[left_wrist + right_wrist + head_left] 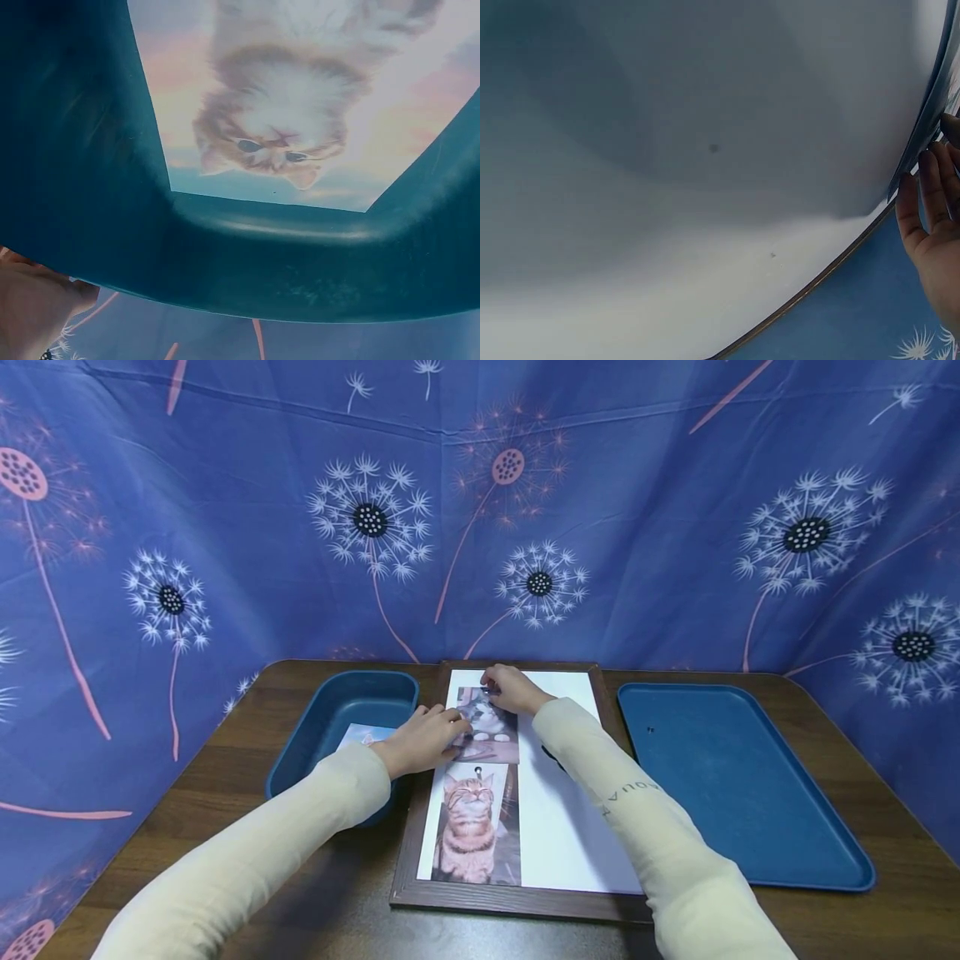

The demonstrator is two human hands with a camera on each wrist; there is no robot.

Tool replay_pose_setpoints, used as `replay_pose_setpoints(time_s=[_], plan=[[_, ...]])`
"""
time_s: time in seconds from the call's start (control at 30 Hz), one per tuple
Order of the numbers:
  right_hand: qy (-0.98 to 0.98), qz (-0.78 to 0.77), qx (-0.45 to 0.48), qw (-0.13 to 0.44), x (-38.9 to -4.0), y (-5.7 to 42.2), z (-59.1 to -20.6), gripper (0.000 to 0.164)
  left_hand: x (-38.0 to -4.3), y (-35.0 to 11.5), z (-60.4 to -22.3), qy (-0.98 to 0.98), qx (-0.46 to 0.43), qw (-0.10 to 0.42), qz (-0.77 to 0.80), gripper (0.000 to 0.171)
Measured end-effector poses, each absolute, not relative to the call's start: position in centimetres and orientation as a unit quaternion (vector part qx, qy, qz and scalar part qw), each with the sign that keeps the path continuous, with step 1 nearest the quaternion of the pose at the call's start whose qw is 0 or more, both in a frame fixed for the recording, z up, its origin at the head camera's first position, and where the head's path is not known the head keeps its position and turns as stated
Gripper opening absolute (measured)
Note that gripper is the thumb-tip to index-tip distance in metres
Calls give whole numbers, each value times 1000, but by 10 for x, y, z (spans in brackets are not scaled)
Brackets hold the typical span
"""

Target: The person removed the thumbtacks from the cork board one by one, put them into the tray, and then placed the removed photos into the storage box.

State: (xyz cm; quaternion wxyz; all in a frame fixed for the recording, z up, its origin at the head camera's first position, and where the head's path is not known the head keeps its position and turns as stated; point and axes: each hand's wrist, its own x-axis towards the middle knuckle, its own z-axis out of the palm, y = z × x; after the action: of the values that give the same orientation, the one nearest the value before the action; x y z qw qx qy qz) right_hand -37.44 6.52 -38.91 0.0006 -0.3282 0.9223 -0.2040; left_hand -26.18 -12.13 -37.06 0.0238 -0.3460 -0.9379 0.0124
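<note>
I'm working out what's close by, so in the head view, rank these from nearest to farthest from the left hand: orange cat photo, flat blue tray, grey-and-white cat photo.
1. Grey-and-white cat photo: right at the left hand, on the framed board's upper left.
2. Orange cat photo: below it, on the lower left.
3. Flat blue tray: right of the board.

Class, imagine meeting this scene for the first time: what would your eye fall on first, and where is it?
Probably the dandelion-patterned blue cloth, which fills the background behind the table. Next come two cat pictures on the framed white board: the orange cat photo nearer the camera, the grey-and-white cat photo beyond it, with the left hand at its left edge and the right hand at its top.
</note>
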Motion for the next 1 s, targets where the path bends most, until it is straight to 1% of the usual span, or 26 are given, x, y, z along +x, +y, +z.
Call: replay_pose_setpoints(time_s=[0.3, 0.63, 1.0], plan=[[926, -189, -326, -6, -374, 64, -388, 29, -263, -121, -371, -941, -337, -8, -15, 32], [926, -169, -336, -15, -380, 65, -390, 28, -264, -122, -372, -938, -345, -6, -33, 26], [920, -165, -355, -29, -385, 62, -392, 28, -263, -123, -372, -939, -342, -8, -35, 26]])
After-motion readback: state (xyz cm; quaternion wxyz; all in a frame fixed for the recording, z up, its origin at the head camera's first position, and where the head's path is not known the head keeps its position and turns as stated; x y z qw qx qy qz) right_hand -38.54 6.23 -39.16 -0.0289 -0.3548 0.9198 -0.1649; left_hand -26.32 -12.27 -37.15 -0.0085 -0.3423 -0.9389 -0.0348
